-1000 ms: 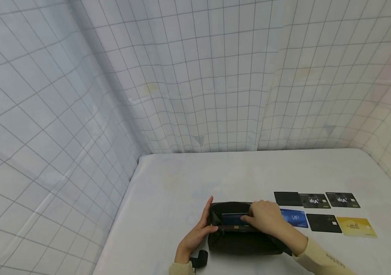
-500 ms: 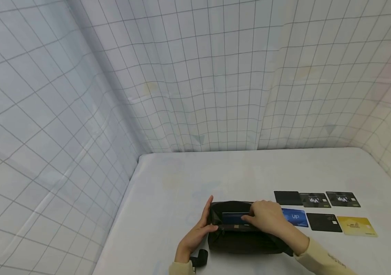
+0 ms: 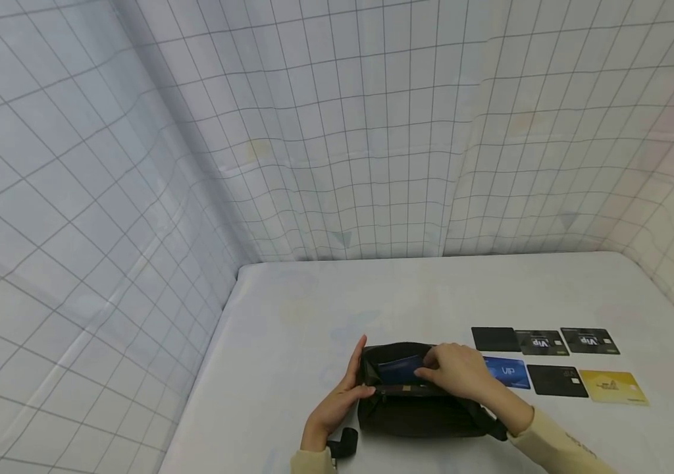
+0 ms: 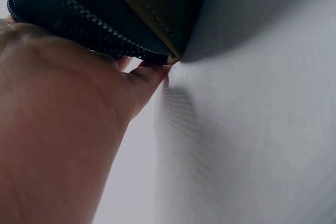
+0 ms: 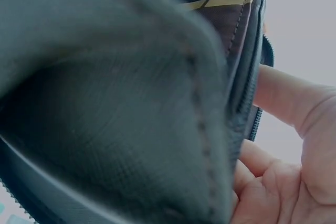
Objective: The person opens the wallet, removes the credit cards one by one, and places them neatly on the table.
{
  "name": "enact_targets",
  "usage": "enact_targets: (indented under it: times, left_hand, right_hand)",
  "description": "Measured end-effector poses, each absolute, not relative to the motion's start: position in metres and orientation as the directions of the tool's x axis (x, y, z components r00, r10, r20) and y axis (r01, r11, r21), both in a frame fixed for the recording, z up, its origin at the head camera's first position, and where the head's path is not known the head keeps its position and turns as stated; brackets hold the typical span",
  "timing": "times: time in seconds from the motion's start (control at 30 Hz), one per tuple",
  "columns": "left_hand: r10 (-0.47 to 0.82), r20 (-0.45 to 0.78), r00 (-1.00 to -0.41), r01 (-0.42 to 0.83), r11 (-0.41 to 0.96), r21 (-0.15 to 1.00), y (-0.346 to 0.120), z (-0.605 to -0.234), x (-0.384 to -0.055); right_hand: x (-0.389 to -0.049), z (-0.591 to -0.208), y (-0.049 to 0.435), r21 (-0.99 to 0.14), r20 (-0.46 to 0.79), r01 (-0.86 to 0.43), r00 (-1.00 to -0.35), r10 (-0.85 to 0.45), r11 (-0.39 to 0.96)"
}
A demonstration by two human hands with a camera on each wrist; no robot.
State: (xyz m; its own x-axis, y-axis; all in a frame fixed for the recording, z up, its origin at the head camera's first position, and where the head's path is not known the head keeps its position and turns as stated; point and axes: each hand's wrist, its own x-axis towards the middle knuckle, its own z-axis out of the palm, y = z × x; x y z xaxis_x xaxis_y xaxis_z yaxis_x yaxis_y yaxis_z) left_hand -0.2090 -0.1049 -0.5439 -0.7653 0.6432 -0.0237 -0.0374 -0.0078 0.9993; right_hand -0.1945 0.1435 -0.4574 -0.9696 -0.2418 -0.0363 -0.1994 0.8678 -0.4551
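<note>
A black zip wallet (image 3: 420,416) gapes open near the table's front edge. At its left end, my left hand (image 3: 337,403) holds the side, thumb on the near edge and fingers reaching up along the far side. My right hand (image 3: 460,374) reaches into the opening from the right, thumb and fingers pinching a dark blue card (image 3: 397,370) that leans inside. The far fingertips are hidden in the wallet. The left wrist view shows my left hand (image 4: 63,108) under the zipped edge of the wallet (image 4: 152,3). A wallet flap (image 5: 121,119) fills much of the right wrist view.
Cards lie in two rows right of the wallet: a plain black card (image 3: 495,339) and two black VIP cards (image 3: 541,342) behind, then a blue VIP card (image 3: 507,372), a black card (image 3: 557,381) and a gold card (image 3: 614,387). Grid-patterned curtains (image 3: 343,164) enclose the white table (image 3: 289,329).
Inside the wallet, the dark blue card has tilted, its right end rising, and more of its face shows. The wallet's far edge bulges up slightly. Both hands stay almost where they were.
</note>
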Motion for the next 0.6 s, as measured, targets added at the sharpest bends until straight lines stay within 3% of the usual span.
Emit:
enact_targets:
  times: [0.6]
  left_hand:
    - [0.637,-0.015,-0.771,-0.054,-0.043,0.998,-0.1039,-0.5474,-0.2088]
  right_hand:
    - [-0.2007,-0.4631,0.1432,-0.469,0.022,-0.337,-0.928,-0.371,0.816]
